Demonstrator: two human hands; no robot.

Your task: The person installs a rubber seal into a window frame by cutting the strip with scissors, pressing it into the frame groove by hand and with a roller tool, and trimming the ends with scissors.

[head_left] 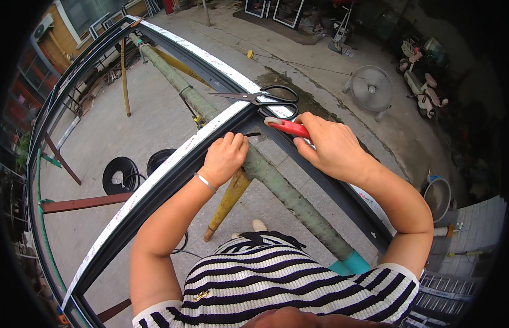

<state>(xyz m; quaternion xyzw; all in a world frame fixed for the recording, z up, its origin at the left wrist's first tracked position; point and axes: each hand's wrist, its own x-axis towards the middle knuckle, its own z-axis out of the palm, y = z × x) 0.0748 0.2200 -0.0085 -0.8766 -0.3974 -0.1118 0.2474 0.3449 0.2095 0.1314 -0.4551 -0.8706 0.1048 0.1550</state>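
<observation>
My left hand (pixel 226 158) is closed over the dark inner edge of a large window frame (pixel 191 145) covered in white film. From its fingers pokes the end of a thin black rubber strip (pixel 254 134). A roller tool with a red handle (pixel 290 127) and a pale wheel is gripped in my right hand (pixel 337 148), its wheel close to the frame's corner. Black-handled scissors (pixel 258 99) lie across that corner just beyond the tool, blades pointing left. The rest of the strip is hidden under my left hand.
Green pipes (pixel 298 205) and a yellow leg (pixel 227 205) stand beneath the frame. A coil of black strip (pixel 121 176) lies on the floor at left, beside a brown bar (pixel 90 203). Farther right are a round fan (pixel 370 87) and a scooter (pixel 421 90).
</observation>
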